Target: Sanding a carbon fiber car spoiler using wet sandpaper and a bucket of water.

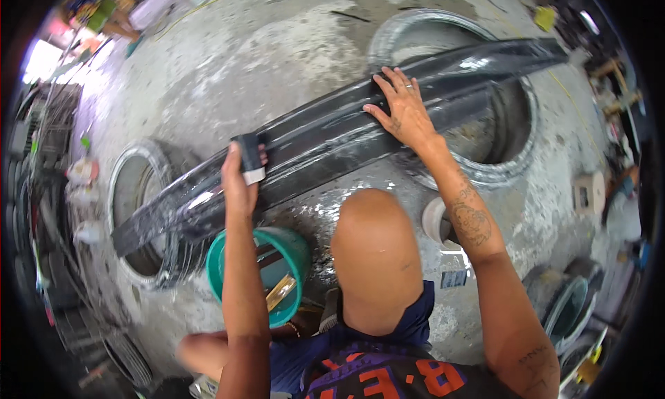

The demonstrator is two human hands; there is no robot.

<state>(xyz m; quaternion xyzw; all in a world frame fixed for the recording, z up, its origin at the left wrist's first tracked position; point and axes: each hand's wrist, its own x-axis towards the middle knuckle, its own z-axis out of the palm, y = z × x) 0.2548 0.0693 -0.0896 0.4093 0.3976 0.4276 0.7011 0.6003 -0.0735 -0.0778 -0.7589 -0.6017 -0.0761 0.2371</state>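
Observation:
A long, wet, glossy black panel (318,139) lies diagonally across two grey tyre-like rings, one at the left (119,184) and one at the upper right (528,125). My left hand (239,174) grips a dark block with a pale lower end (251,161) against the panel's surface. My right hand (400,108) lies on the panel further right, fingers spread, a ring on one finger. Below my left hand stands a teal bucket (299,260) with liquid and a tan object (280,291) inside, partly hidden by my forearm.
My bent knee (374,253) is below the panel. A small pale container (436,215) stands right of it. Jugs (86,229) and stacked tyres (128,357) line the left. More round items (568,309) and a beige block (587,194) sit at the right on the wet concrete floor.

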